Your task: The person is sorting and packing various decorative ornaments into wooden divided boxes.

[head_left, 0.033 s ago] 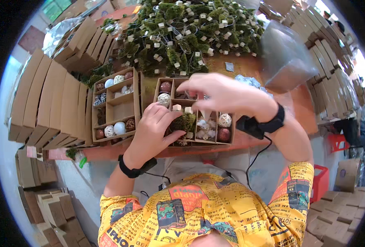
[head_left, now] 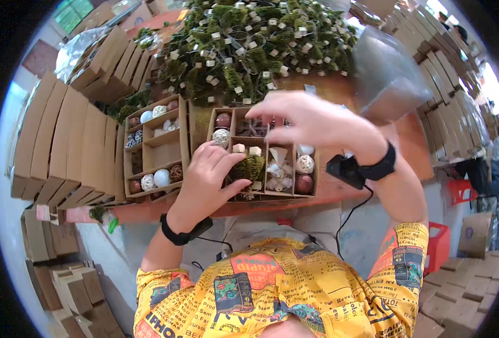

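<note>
A divided cardboard box (head_left: 286,195) lies in front of me. My left hand (head_left: 204,179) rests over its left side, thumb and fingers around a green bottle-brush tree (head_left: 251,169) with pale wooden cubes (head_left: 254,151) on it. Blurred by motion, my right hand (head_left: 311,121) hovers above the upper middle compartments, its thumb and fingers apart and nothing visible between them. In the box are a dark red glitter ball (head_left: 223,120), a white woven ball (head_left: 220,136), another woven ball (head_left: 305,164) and several white ornaments (head_left: 279,172).
Left of it stands a second divided box (head_left: 165,152) holding balls. Green trees with wooden cubes form a heap (head_left: 255,45) at the back. Flat cartons (head_left: 63,141) line the left side; a clear plastic bag (head_left: 390,76) sits at the right. Cables run from my wristbands.
The view has shifted slightly. My right hand is still over the box with its fingers a little farther apart; my left hand stays at the green tree.
</note>
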`<state>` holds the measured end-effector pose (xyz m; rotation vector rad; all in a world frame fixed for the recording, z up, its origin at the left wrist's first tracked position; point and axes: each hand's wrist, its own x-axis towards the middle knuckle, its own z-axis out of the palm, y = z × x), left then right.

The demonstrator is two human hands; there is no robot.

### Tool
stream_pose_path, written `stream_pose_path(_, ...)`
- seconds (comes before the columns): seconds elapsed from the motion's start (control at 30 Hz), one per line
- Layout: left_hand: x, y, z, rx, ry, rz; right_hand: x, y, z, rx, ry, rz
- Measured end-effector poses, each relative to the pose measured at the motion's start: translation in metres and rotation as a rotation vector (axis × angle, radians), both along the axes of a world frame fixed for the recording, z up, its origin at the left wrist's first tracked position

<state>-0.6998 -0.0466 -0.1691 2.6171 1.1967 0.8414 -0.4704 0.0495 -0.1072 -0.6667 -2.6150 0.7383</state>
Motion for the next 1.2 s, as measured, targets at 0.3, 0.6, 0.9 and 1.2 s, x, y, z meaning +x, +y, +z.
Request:
stream_pose_path(0.3, 0.011, -0.013, 0.001, 0.127, 0.136, -0.074, 0.128, -0.024, -0.05, 0.031, -0.275, -0.556)
stream_pose_path(0.6, 0.014, -0.025, -0.013, 0.102, 0.213, 0.038, 0.181, -0.018, -0.147, 0.249, -0.226, -0.679)
stream_pose_path(0.9, 0.024, -0.031, -0.009, 0.102, 0.254, 0.061, 0.174, 0.0, -0.106, 0.051, -0.008, -0.626)
stream_pose_path(1.2, 0.025, -0.031, -0.02, 0.125, 0.191, 0.119, 0.031, -0.028, -0.026, 0.283, 0.309, 0.066)
